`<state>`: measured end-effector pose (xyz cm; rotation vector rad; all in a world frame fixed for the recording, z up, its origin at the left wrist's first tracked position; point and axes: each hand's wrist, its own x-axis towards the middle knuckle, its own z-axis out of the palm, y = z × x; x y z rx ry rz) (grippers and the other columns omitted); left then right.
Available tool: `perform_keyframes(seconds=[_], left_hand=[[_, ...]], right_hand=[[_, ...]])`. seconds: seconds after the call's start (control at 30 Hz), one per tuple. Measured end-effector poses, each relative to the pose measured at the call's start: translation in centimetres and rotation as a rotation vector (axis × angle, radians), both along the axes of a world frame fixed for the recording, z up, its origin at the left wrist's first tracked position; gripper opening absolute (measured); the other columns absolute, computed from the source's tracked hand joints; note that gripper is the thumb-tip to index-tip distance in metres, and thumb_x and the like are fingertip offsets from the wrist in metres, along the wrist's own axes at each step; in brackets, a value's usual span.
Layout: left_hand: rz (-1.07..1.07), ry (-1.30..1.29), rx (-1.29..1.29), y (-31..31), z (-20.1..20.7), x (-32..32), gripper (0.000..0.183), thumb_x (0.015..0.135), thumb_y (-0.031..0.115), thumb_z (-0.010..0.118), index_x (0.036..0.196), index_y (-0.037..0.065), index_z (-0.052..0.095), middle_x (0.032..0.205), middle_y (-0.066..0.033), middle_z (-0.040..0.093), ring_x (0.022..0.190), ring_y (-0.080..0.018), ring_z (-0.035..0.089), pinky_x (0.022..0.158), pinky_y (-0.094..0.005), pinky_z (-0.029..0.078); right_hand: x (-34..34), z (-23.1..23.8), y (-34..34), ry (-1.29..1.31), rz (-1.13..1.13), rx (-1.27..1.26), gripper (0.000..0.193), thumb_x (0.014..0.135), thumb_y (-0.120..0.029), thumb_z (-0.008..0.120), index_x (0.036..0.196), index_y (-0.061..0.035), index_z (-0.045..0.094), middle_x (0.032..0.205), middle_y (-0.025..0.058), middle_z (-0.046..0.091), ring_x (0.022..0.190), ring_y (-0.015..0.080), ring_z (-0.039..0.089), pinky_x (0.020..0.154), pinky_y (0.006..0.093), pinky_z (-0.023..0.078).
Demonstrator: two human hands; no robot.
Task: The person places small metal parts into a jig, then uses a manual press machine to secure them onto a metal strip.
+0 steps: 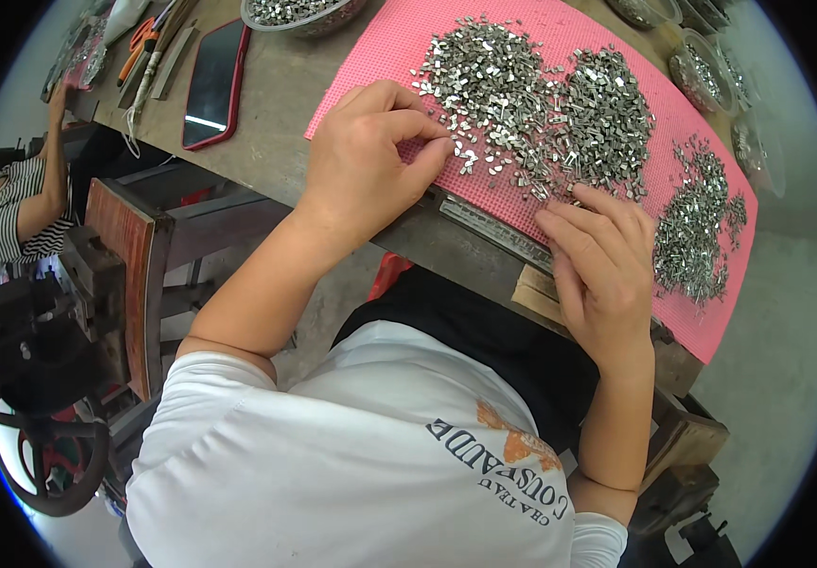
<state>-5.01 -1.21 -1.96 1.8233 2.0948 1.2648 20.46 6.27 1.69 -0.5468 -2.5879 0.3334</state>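
Head view: your left hand [370, 156] pinches small metal pieces [522, 104] on pink mat [380, 57]; your right hand [602, 270], at 4 o'clock from pile, lies loose, fingers flat on metal strip [493, 227] at desk [285, 95] edge.

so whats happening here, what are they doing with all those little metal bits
A person at a workbench has both hands over a pink mat covered in heaps of small metal pieces. The left hand pinches at pieces on the near edge of the big heap, while the right hand rests its fingers on a metal strip along the mat's near edge. A smaller heap lies to the right, and a phone lies to the left.
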Motion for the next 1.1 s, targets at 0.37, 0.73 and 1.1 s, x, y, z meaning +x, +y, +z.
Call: perform_keyframes(seconds=[0.37,0.73,1.1], left_hand=[[0.011,0.166,-0.134,0.4,0.9,0.5,0.010,0.080,0.009,0.080,0.086,0.004,0.073,0.086,-0.0063,0.065,0.082,-0.0252,0.064,0.074,-0.0371,0.052],[-0.121,0.095,-0.126,-1.0,0.9,-0.9,0.010,0.081,0.009,0.075,0.086,0.003,0.068,0.093,-0.0103,0.063,0.095,-0.0321,0.059,0.084,-0.0426,0.050],[-0.199,0.131,-0.171,-1.1,1.0,-1.5,0.015,0.085,0.004,0.074,0.098,0.002,0.066,0.104,-0.0112,0.059,0.100,-0.0327,0.056,0.090,-0.0410,0.046]], right_hand=[[-2.0,-0.3,0.3,0.042,-0.034,0.046,0.023,0.082,-0.006,0.077,0.105,-0.0082,0.075,0.106,0.0042,0.073,0.112,0.0284,0.065,0.096,0.0449,0.043],[-7.1,-0.7,4.0,-0.011,0.175,0.179,0.012,0.082,-0.011,0.076,0.093,-0.0136,0.075,0.112,0.0002,0.072,0.122,0.0273,0.062,0.102,0.0456,0.041],[-8.9,0.6,5.3,-0.209,0.355,0.268,0.007,0.086,-0.013,0.065,0.088,-0.0106,0.071,0.107,-0.0001,0.070,0.122,0.0221,0.061,0.103,0.0449,0.037]])
